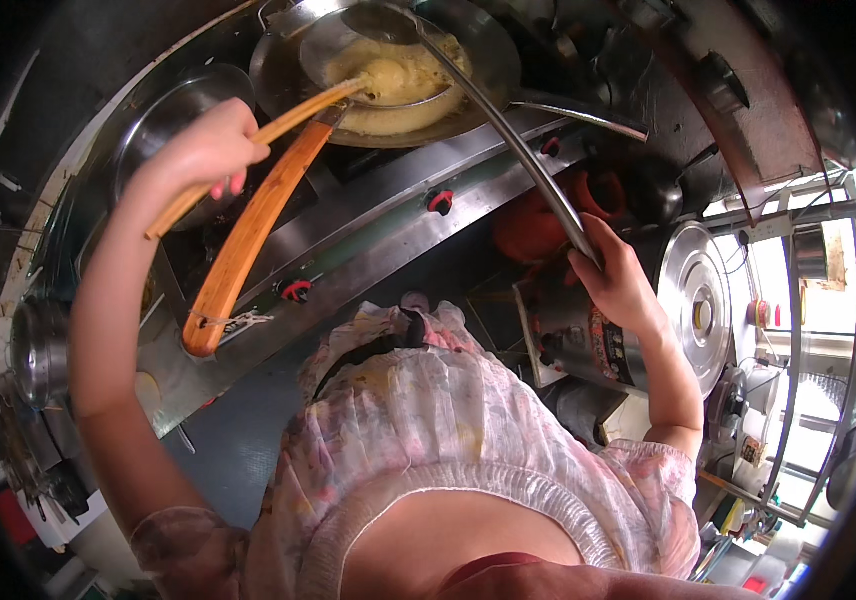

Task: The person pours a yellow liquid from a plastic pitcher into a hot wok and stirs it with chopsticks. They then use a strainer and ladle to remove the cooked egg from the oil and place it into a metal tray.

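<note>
My left hand is closed around long wooden cooking chopsticks, whose tips reach into pale yellow, frothy food. That food sits within the round rim of a skimmer in a metal wok on the stove. From the rim, the skimmer's broad wooden handle slants down over the stove front, and neither hand touches it. My right hand grips the long metal handle of a ladle. The ladle's dark bowl hangs over the far side of the wok; its contents cannot be made out.
A steel basin stands left of the wok. Red knobs line the steel stove front. The wok's metal handle juts right. Beside my right arm is a large lidded steel pot. Utensils hang at left.
</note>
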A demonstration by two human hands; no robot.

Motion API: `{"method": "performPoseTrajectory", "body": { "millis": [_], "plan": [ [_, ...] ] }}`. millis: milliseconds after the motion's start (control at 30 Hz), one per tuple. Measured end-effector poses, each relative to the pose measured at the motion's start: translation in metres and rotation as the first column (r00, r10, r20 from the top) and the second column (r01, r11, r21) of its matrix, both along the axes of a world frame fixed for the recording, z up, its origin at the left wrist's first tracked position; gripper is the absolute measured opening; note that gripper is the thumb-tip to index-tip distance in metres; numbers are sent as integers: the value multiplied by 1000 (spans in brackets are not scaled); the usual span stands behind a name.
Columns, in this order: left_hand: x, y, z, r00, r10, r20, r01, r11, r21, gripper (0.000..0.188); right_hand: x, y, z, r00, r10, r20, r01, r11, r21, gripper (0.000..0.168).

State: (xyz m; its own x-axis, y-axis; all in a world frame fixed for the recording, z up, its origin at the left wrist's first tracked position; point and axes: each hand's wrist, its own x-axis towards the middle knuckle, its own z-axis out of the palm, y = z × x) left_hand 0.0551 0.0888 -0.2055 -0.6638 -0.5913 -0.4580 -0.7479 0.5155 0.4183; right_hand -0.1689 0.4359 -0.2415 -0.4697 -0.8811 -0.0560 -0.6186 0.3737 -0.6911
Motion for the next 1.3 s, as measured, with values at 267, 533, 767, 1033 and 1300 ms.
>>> {"method": "performPoseTrajectory", "body": {
  "millis": [267, 533, 767, 1033, 1300],
  "plan": [
    [-11, -30, -11, 977, 162, -140, -150, 984, 93, 15, 13, 5, -16, 996, 46, -76, -36, 991, 126, 26],
    [-15, -12, -9, 984, 122, -130, -122, 992, 8, 19, 1, -14, -42, 853, 140, -504, -21, 972, 235, 21],
    [11, -8, 7, 994, 92, -56, -93, 995, -32, 18, -16, -26, -57, 829, 139, -542, -33, 979, 201, 23],
    [42, -2, 7, 994, 103, 35, -100, 992, -79, 22, -24, -40, -38, 998, 31, 52, -34, 996, 76, 25],
    [4, -22, -22, 1000, -20, -5, 17, 939, -344, 22, 11, -2, -8, 989, 92, 112, -102, 991, 90, 24]
  ]
}}
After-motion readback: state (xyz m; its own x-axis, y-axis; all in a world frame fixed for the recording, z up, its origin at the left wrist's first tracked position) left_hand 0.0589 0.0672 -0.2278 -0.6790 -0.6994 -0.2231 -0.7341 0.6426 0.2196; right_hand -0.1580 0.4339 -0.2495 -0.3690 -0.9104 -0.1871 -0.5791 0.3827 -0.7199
